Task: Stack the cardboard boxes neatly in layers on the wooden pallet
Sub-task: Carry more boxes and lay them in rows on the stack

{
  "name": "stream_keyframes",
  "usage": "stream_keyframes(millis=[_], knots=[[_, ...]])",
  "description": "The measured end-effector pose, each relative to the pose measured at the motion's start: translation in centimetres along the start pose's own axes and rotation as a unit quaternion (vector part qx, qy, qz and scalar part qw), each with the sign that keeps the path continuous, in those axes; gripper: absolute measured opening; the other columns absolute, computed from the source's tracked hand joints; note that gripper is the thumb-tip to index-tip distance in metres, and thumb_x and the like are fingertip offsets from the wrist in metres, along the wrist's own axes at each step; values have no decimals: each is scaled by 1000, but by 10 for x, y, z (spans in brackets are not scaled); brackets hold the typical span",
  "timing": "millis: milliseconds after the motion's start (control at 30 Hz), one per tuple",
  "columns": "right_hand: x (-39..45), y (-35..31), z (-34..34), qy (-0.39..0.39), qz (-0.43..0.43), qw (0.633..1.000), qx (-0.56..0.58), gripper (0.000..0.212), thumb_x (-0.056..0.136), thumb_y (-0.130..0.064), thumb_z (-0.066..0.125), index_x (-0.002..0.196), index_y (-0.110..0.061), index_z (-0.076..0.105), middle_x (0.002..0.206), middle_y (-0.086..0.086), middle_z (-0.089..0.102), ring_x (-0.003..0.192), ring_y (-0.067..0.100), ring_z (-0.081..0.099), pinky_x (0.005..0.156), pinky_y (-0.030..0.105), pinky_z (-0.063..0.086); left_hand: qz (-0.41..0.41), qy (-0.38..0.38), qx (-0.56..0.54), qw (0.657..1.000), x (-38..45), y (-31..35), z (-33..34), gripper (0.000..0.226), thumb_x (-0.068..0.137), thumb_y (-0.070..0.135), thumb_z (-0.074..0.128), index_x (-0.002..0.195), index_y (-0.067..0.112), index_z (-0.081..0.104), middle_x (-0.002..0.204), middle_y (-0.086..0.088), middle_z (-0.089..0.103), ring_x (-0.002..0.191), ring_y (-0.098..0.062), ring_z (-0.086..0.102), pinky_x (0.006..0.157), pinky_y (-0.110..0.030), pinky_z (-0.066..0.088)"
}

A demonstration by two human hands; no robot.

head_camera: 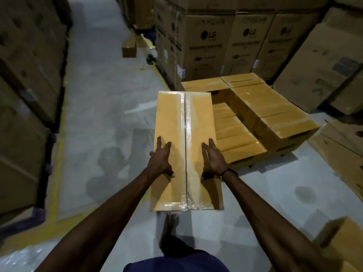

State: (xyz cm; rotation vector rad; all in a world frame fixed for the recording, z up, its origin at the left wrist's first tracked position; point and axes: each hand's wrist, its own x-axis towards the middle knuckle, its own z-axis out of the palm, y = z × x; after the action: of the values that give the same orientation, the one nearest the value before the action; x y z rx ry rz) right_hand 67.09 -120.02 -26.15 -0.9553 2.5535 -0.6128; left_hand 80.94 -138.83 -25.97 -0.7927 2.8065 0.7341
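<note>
Head view, left to right. Stacked brown cartons [29, 75] line the left edge of the grey warehouse floor [110, 107]. At centre, a long taped cardboard box [184, 134] is carried above the floor. The left hand [160, 160] lies flat on its top near the left edge, fingers straight and slightly spread; the right hand [213, 161] lies likewise near the right edge. Just right, stacked tan boxes [255, 114] form an incomplete upper layer; the pallet beneath is hidden. Behind stand LG-printed cartons [225, 42].

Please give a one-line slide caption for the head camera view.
Both hands, left hand and right hand, rest on a taped cardboard box near the partly stacked boxes.
</note>
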Motion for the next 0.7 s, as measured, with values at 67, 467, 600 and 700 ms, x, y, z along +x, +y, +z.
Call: stream_keyframes(millis=[67,467,600,700], knots=[[45,-18,0,-9,-11,1000,-3,119,65,-6,90,162,-15,21,171,9,-4,156,30,12,124,41,25,-1,12,3,1000,33,-19,-24,149,48,34,103,163,11,12,167,-20,-21,153,-48,10,120,-63,17],[268,-97,-22,-32,-18,999,1,142,55,-25,101,164,-20,11,171,3,-12,157,30,6,123,39,21,-13,18,62,998,236,-96,-141,151,49,48,100,163,15,6,166,-19,-23,153,-49,3,120,-65,20],[324,-100,-29,-32,-8,999,13,147,49,-23,104,164,-20,12,171,2,-13,157,32,8,123,42,28,0,7,52,999,286,-96,-164,148,49,45,101,162,10,11,166,-24,-18,154,-49,0,120,-68,17],[362,-98,-36,-24,-5,1000,10,144,50,-21,103,163,-16,14,171,5,-12,157,32,10,121,40,31,15,5,44,999,325,-98,-176,149,47,43,102,162,9,14,167,-25,-15,153,-50,4,119,-67,22]])
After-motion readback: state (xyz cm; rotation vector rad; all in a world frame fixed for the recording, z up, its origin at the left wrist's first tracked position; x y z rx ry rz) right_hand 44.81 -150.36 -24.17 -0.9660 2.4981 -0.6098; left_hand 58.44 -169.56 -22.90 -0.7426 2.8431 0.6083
